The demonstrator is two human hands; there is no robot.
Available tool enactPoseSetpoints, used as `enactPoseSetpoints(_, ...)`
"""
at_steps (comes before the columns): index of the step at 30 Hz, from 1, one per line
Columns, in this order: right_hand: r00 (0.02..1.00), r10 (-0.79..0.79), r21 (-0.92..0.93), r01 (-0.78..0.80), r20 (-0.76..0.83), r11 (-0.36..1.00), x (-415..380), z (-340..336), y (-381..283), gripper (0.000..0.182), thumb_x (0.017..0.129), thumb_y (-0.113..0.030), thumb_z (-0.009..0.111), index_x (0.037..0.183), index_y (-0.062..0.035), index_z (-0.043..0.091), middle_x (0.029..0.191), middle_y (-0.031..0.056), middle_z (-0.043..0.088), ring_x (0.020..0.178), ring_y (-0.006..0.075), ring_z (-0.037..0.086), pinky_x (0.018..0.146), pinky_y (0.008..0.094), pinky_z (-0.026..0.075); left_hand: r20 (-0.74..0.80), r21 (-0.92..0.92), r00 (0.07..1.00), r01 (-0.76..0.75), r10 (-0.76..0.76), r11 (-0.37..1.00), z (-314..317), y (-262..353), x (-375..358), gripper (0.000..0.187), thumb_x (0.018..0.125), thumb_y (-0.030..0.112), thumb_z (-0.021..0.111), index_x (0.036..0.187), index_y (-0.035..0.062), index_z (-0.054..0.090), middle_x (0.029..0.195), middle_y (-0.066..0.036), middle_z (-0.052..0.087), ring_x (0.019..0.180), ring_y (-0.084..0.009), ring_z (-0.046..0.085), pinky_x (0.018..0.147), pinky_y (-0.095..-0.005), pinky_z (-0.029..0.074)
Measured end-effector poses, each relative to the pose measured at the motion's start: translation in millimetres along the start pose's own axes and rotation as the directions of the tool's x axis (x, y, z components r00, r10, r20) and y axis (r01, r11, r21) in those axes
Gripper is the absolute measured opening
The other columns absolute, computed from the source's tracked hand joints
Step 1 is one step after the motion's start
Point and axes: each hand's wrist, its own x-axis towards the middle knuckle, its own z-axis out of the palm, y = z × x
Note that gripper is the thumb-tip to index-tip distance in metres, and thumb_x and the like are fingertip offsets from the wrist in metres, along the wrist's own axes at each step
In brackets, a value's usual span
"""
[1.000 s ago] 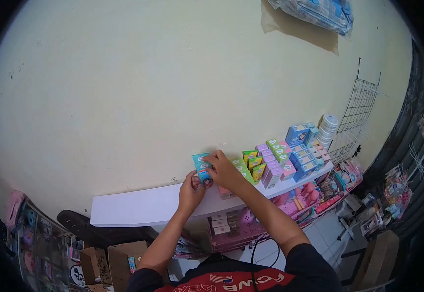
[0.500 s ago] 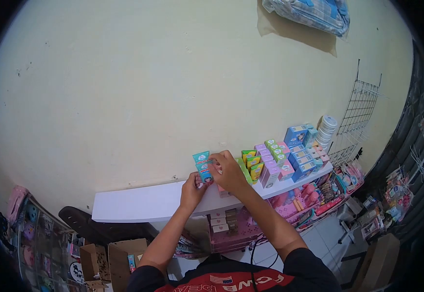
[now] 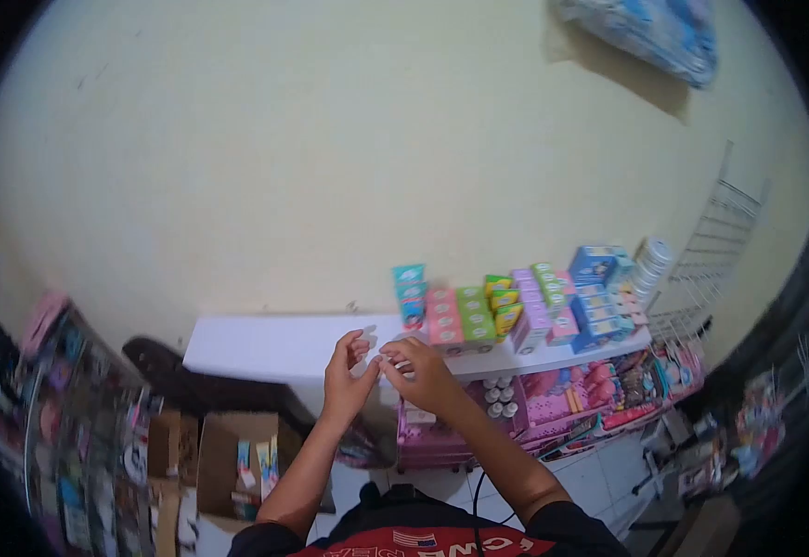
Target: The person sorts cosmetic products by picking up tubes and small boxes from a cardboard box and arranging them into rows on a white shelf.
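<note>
Two teal tubes (image 3: 411,295) stand one in front of the other on the white shelf (image 3: 265,345), close to the wall. Just right of them are pink boxes (image 3: 444,320) and green boxes (image 3: 475,316) in rows. Both hands are in front of the shelf, below the tubes and apart from them. My left hand (image 3: 347,376) has its fingers curved and its thumb spread away, with nothing visible in it. Close beside it, my right hand (image 3: 420,373) is also loosely curled and looks empty. The thumbs nearly meet; slight blur hides whether they touch.
Yellow tubes (image 3: 504,311), purple boxes (image 3: 530,311) and blue boxes (image 3: 595,311) stand further right along the shelf. Below are pink trays (image 3: 460,446) of goods. An open cardboard box (image 3: 214,464) is at lower left, and a wire grid (image 3: 715,232) leans at right.
Both hands have let go of the teal tubes and drawn back toward me. The tubes now stand on the shelf beside the pink boxes. The view has shifted slightly.
</note>
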Motion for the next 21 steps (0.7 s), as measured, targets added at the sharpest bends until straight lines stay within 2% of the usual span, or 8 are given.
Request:
enactPoseSetpoints(2, 0.999, 0.026, 0.084, -0.030, 0.043, 0.996, -10.3, 15.9, -2.5, 0.021, 0.090, -0.007, 0.068, 0.110, -0.0008, 0.064, 0.106, 0.0132, 0.063, 0.095, 0.0209, 0.068, 0.079, 0.0317, 0.058, -0.034, -0.008, 0.999, -0.010, 0.009, 1.000, -18.2, 1.5, -27.3, 0.049, 0.089, 0.002, 0.069, 0.134, 0.0036, 0.049, 0.114, -0.010, 0.062, 0.108, -0.0179, 0.062, 0.098, -0.0320, 0.049)
enactPoseSetpoints(3, 0.994, 0.038, 0.114, -0.049, 0.104, 0.992, -14.9, 25.6, 0.5, 0.021, 0.090, -0.007, 0.068, 0.110, -0.0008, 0.064, 0.106, 0.0132, 0.063, 0.095, 0.0209, 0.068, 0.079, 0.0317, 0.058, -0.081, 0.012, 0.996, 0.037, -0.036, 0.999, -30.2, 3.5, -42.7, 0.049, 0.089, 0.002, 0.069, 0.134, 0.0036, 0.049, 0.114, -0.010, 0.062, 0.108, -0.0179, 0.062, 0.098, -0.0320, 0.049)
enactPoseSetpoints(7, 0.978, 0.075, 0.169, -0.109, 0.196, 0.980, -35.6, 70.5, 4.4, 0.022, 0.091, -0.007, 0.069, 0.111, -0.0003, 0.063, 0.104, 0.0115, 0.066, 0.096, 0.0189, 0.068, 0.079, 0.0304, 0.057, -0.101, 0.089, 0.983, 0.165, -0.156, 0.982, -86.2, -6.1, -101.4, 0.047, 0.091, 0.000, 0.067, 0.134, 0.0046, 0.050, 0.113, -0.007, 0.063, 0.106, -0.0145, 0.060, 0.097, -0.0303, 0.047)
enactPoseSetpoints(9, 0.971, 0.046, 0.195, -0.094, 0.237, 0.976, -45.3, 91.2, 0.6, 0.022, 0.090, -0.006, 0.067, 0.111, 0.0012, 0.063, 0.100, 0.0141, 0.065, 0.091, 0.0215, 0.069, 0.076, 0.0309, 0.057, -0.153, 0.100, 0.974, 0.183, -0.167, 0.978, -114.9, -5.0, -124.8, 0.047, 0.091, 0.001, 0.067, 0.135, 0.0051, 0.049, 0.112, -0.006, 0.062, 0.106, -0.0143, 0.061, 0.098, -0.0307, 0.047)
enactPoseSetpoints(13, 0.947, 0.068, 0.256, -0.154, 0.315, 0.954, -57.6, 141.7, -5.4, 0.022, 0.091, -0.007, 0.067, 0.112, 0.0004, 0.064, 0.102, 0.0127, 0.066, 0.091, 0.0195, 0.069, 0.074, 0.0309, 0.058, -0.292, 0.066, 0.922, 0.285, -0.254, 0.956, -175.0, -2.4, -157.1, 0.044, 0.091, 0.004, 0.068, 0.132, 0.0041, 0.053, 0.111, -0.008, 0.063, 0.107, -0.0166, 0.062, 0.097, -0.0313, 0.049)
enactPoseSetpoints(17, 0.941, 0.045, 0.270, -0.142, 0.336, 0.952, -56.3, 192.5, -16.4, 0.022, 0.091, -0.007, 0.067, 0.112, -0.0004, 0.064, 0.102, 0.0118, 0.067, 0.091, 0.0184, 0.069, 0.074, 0.0298, 0.057, -0.355, 0.019, 0.894, 0.299, -0.273, 0.954, -230.4, -8.3, -176.3, 0.042, 0.092, 0.005, 0.067, 0.131, 0.0039, 0.053, 0.112, -0.009, 0.063, 0.107, -0.0171, 0.062, 0.098, -0.0318, 0.049)
enactPoseSetpoints(21, 0.945, 0.105, 0.230, -0.182, 0.311, 0.956, -50.1, 247.5, -33.2, 0.019, 0.091, -0.008, 0.067, 0.110, -0.0023, 0.064, 0.100, 0.0094, 0.069, 0.092, 0.0161, 0.069, 0.073, 0.0284, 0.056, -0.357, 0.061, 0.901, 0.287, -0.247, 0.956, -292.0, -14.9, -184.5, 0.041, 0.092, 0.007, 0.067, 0.131, 0.0039, 0.055, 0.114, -0.012, 0.065, 0.108, -0.0180, 0.063, 0.096, -0.0326, 0.049)
